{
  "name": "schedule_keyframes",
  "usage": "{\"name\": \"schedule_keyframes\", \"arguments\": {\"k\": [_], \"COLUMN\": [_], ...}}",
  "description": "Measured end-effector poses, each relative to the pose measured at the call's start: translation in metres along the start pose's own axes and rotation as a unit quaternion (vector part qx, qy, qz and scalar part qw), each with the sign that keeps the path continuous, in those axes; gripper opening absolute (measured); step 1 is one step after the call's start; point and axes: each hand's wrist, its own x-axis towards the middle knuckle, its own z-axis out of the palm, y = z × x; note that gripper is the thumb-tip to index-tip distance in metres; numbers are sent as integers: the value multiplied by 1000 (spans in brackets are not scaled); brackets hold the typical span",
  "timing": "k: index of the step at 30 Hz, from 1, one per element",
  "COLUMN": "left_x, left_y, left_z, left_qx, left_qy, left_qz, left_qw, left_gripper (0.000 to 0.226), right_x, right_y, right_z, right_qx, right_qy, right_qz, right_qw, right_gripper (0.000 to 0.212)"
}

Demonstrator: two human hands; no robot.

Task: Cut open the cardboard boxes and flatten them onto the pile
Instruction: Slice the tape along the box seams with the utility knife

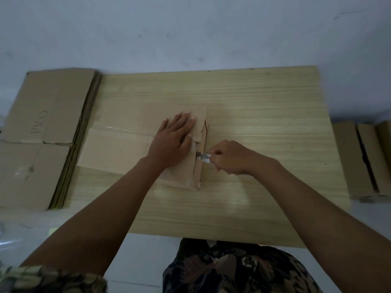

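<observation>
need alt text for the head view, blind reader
A person's left hand presses a cardboard box flat on a wooden board while the right hand holds a knife at its taped end. Flattened boxes lie stacked left.

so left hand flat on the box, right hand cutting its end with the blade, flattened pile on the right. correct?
Not quite: the pile lies on the left, as the head view shows. The left hand is flat on the box, and the right hand cuts its end with the blade.
</observation>
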Motion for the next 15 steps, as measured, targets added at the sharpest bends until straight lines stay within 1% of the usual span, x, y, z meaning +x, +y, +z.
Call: {"name": "schedule_keyframes", "arguments": {"k": [2, 4, 6, 8, 10, 11, 13, 15], "left_x": [1, 1, 0, -1, -2, -2, -3, -5], "left_y": [0, 1, 2, 4, 6, 8, 9, 11], "left_z": [-2, -5, -9, -11, -11, -11, -12, -13], "left_qx": [2, 3, -3, -10, -14, -13, -13, -14], "left_qy": [-6, -16, -23, -18, -11, -11, -17, -12], "left_qz": [2, 5, 4, 2, -1, -4, -7, -9], "left_qw": [1000, 1000, 1000, 1000, 1000, 1000, 1000, 1000], "left_gripper": [69, 72, 75, 77, 78, 79, 81, 80], "right_x": [2, 0, -6, -11, -12, -10, -3, 6], "right_y": [0, 11, 35, 54, 65, 68, 72, 75], "right_z": [6, 11, 15, 23, 35, 41, 55, 66], "right_qx": [11, 48, 109, 161, 208, 215, 177, 158], "right_qy": [1, 9, 71, 141, 188, 202, 213, 228], "right_qz": [-7, -4, 11, 43, 52, 43, 24, 23], "right_qw": [1000, 999, 991, 976, 959, 955, 961, 961], "right_gripper": [31, 27, 24, 26, 26, 27, 30, 32]}}
